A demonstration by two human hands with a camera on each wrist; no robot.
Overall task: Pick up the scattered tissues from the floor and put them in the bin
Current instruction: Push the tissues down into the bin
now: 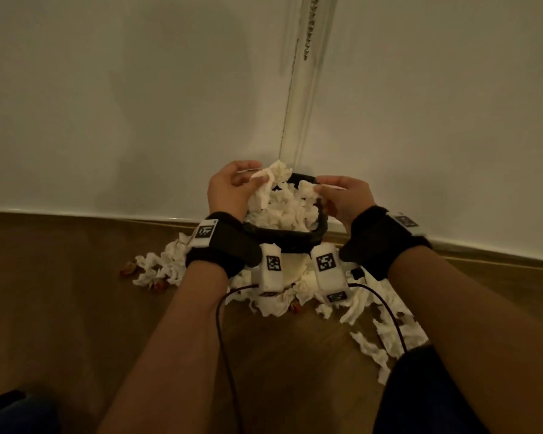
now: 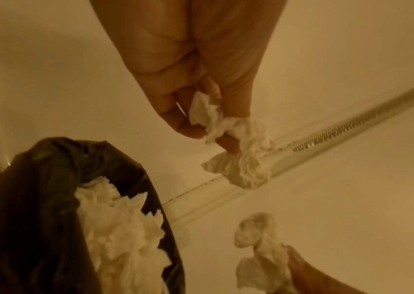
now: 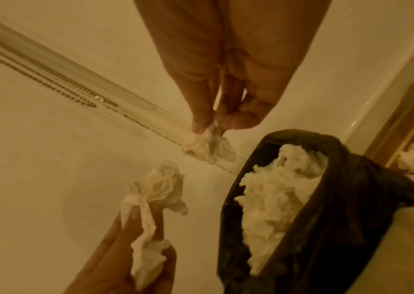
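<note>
Already both hands were above the bin (image 1: 318,231), which stood on the floor (image 1: 76,292) against the wall (image 1: 107,104). The left hand (image 1: 229,189) pinched one crumpled tissue (image 1: 275,175) between thumb and fingers, so its grip was closed on that tissue. The right hand (image 1: 345,198) pinched a smaller tissue (image 1: 306,186) at the fingertips, its grip also closed. Both tissues hung just over the opening, where the black bag (image 2: 50,179) was heaped with white paper (image 1: 282,208) up to the rim. Many more tissues (image 1: 383,336) lay on the floor around the foot of the bin.

To do this step well, I think the hands should come lower and nearer to the middle before they let go, because the heap is high and light paper may roll off the edge. Pressing the heap down a little afterwards would make room for the rest.
</note>
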